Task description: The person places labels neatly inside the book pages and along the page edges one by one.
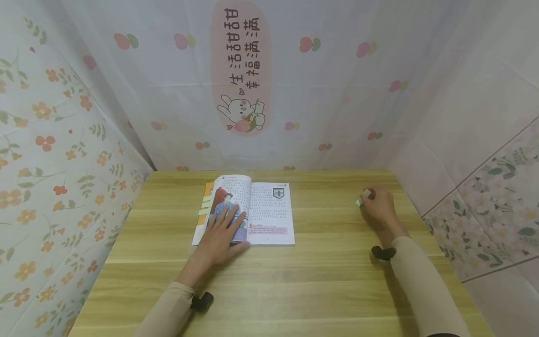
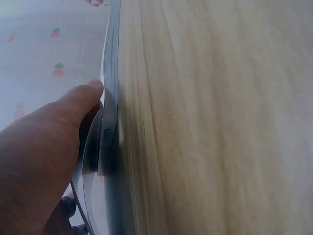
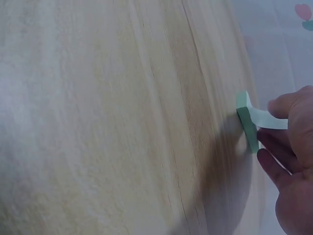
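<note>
An open book [image 1: 269, 206] lies on the table with printed text and a coloured drawing on its left page. My left hand [image 1: 220, 239] rests on that page with its fingers spread. In the left wrist view, the thumb touches the book near its edge [image 2: 111, 63]. Off to the right, my right hand [image 1: 381, 206] pinches a pale sticky note [image 3: 269, 119], bent up from a small green sticky note pad [image 3: 248, 128]. One lower fingertip is at the pad's end. The other fingers are partly hidden.
Pale green tabs [image 1: 204, 204] stick out along the book's left side, over an orange strip. The wood-grain table [image 1: 320, 281] meets a printed curtain [image 1: 337, 93] at the back. A floral cloth [image 1: 50, 187] hangs at the left.
</note>
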Motion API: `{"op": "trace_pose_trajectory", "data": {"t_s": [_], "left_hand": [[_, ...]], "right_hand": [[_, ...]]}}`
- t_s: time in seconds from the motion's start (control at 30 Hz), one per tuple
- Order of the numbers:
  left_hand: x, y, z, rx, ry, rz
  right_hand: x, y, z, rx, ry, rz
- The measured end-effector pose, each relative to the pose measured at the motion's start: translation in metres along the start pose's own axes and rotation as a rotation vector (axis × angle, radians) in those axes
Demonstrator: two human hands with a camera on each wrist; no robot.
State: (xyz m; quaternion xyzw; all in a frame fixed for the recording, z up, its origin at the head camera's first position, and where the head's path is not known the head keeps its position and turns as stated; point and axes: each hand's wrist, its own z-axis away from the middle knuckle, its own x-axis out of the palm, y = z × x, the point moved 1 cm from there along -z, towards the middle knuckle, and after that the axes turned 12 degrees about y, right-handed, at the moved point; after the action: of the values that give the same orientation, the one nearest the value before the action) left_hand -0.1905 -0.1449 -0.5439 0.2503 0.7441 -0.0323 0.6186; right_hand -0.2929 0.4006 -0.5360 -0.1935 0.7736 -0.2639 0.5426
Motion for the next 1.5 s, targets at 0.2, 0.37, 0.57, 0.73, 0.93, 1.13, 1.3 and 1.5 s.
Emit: {"op": "trace_pose_trajectory", "data": {"t_s": [0.2,0.37,0.57,0.73,0.93,1.13,1.3,1.5], "left_hand": [[-0.0005,0.0003,-0.0006,-0.004,-0.007,0.003],[-0.0008,0.0006,-0.0006,-0.006,-0.016,0.001],[-0.0002,0.0007,-0.0005,-0.004,-0.009,0.005],[0.0008,0.0002,-0.0005,-0.004,-0.006,0.004],[0.001,-0.0002,-0.0004,-0.004,-0.004,0.005],[0.0014,-0.0004,0.0003,-0.008,-0.002,0.004],[0.001,0.0004,0.0004,-0.011,0.005,0.01],[0.0001,0.0007,0.0008,-0.013,0.008,0.014]], "right_hand": [[-0.0002,0.0024,-0.0022,0.012,-0.014,0.012],[-0.0009,0.0026,-0.0018,-0.008,0.006,0.022],[-0.0035,0.001,-0.0009,-0.009,-0.014,0.04],[-0.0049,0.0001,-0.0017,-0.033,-0.028,0.048],[-0.0047,0.0,-0.0035,-0.054,-0.037,0.045],[-0.0042,0.0017,-0.0048,-0.062,-0.042,0.044],[-0.0076,0.0016,-0.0035,-0.03,-0.123,0.046],[-0.0094,0.0003,-0.0035,-0.02,-0.176,0.063]]}}
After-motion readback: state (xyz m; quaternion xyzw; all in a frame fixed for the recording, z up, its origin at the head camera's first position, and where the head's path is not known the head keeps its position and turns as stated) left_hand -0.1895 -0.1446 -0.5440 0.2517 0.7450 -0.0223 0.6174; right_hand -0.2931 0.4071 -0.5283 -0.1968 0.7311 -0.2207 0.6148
